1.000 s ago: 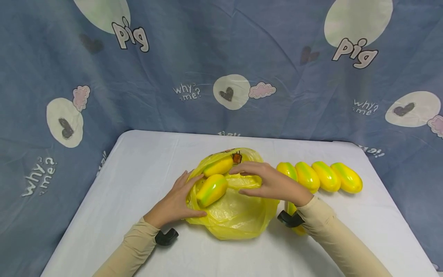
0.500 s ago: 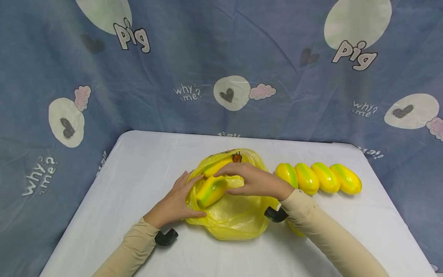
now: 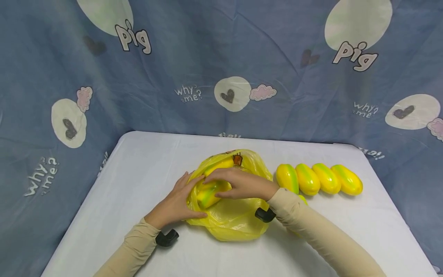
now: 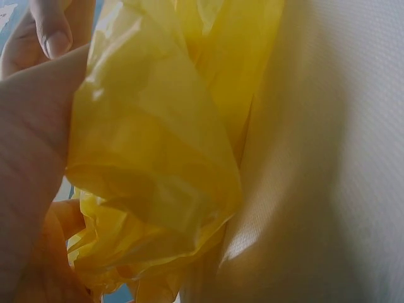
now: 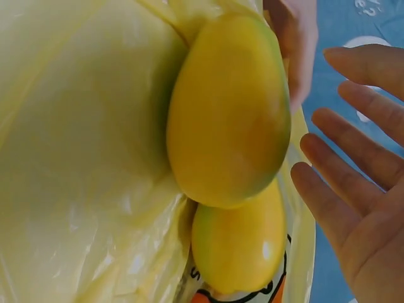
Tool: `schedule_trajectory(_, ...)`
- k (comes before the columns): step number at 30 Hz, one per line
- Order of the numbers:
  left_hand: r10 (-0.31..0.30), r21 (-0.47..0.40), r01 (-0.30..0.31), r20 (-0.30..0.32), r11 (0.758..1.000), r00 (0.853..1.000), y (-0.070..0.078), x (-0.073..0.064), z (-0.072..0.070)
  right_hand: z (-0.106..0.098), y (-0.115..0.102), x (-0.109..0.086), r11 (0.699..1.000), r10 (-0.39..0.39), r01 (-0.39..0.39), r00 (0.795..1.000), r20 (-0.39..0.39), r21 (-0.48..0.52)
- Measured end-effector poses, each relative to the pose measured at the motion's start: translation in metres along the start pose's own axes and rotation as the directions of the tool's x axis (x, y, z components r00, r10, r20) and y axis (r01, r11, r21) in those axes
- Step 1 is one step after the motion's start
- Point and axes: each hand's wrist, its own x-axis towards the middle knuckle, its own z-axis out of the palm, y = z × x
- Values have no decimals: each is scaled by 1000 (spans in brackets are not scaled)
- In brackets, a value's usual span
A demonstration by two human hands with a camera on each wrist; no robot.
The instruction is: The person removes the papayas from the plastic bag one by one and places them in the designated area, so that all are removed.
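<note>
A yellow plastic bag [image 3: 238, 225] lies open on the table with two yellow-green mangoes inside. In the head view the front mango [image 3: 207, 198] is partly covered by my right hand [image 3: 242, 182], and the back mango [image 3: 221, 164] lies behind it. My left hand [image 3: 173, 204] holds the bag's left rim, thumb toward the front; in the left wrist view bag film [image 4: 151, 151] hides part of the fingers. Seen from the right wrist, the right hand's fingers are extended and spread, holding nothing, beside the larger-looking mango [image 5: 230, 113].
A row of several mangoes [image 3: 326, 178] lies on the white table [image 3: 152, 154] right of the bag. Nearer me another mango [image 3: 303, 199] is mostly hidden by the right forearm. Blue patterned cloth [image 3: 173, 46] hangs behind and at the sides.
My right hand has moved left across the bag opening to above the front mango, covering more of it. The left hand and the bag stay in about the same place.
</note>
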Motion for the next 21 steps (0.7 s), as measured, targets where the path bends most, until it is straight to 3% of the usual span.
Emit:
schedule_trajectory(10,9,2,-9,-4,1000,1000,0,0,1,6,1,9,998,2,1,999,47,-56)
schedule_trajectory(21,2,16,-2,2,1000,1000,0,1,1,9,7,-1,997,64,-60,995,71,-50)
